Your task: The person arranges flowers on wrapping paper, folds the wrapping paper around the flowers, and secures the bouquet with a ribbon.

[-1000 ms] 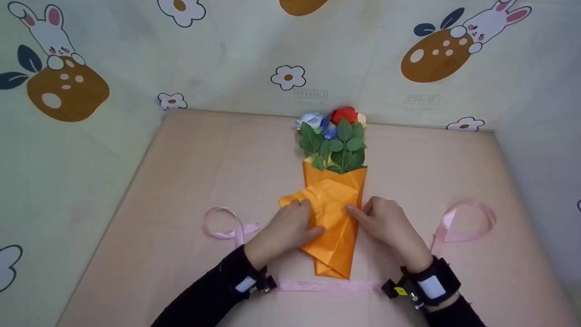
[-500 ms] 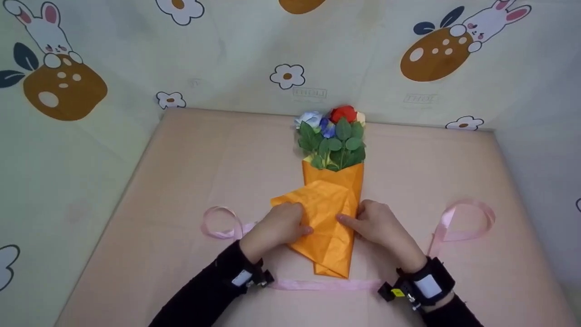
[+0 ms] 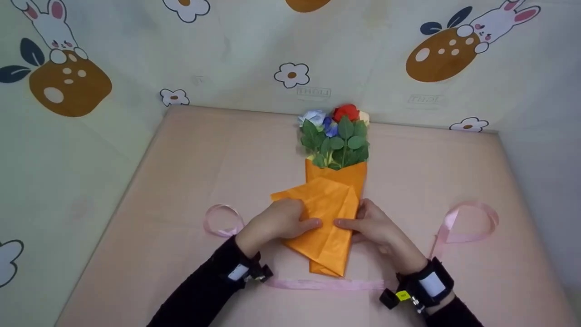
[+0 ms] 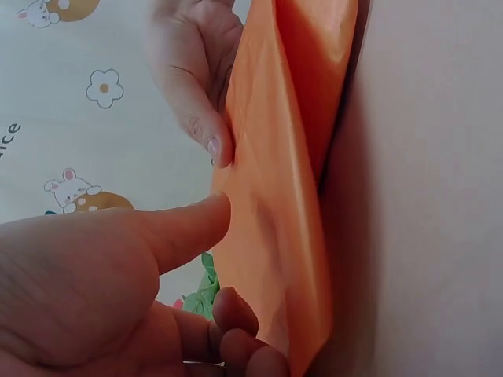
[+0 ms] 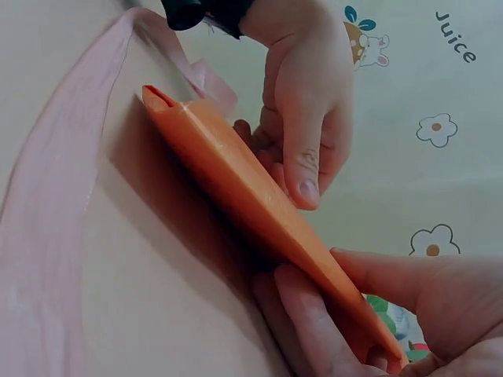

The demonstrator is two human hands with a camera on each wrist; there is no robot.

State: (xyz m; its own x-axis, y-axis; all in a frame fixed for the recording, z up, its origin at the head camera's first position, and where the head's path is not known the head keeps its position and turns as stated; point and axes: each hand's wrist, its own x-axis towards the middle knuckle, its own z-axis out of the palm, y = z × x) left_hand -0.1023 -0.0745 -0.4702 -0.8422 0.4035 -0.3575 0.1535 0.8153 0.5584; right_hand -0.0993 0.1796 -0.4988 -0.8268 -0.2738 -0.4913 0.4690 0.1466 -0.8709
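A bouquet of flowers lies in orange wrapping paper (image 3: 324,195), with a red rose (image 3: 346,112), a light blue rose (image 3: 312,118) and green leaves (image 3: 356,143) above the paper's top edge. My left hand (image 3: 283,220) holds the loose flap at the left; its thumb lies over the paper and its fingers curl at the flap's edge in the left wrist view. On the opposite side, my right hand (image 3: 374,225) pinches the wrap's right edge. The right wrist view shows that thumb above the orange paper (image 5: 259,196) and the fingers beneath. The stems are hidden inside.
A pink ribbon (image 3: 327,284) stretches across the table (image 3: 227,150) below the bouquet's lower end, and its ends loop at the left and right. Behind the table stands a wall (image 3: 236,54) covered with printed rabbits and flowers.
Both hands have shifted slightly left and down along the paper. The flap now reaches further left, and the left thumb lies flatter on it. Right fingers have slid under the right edge.
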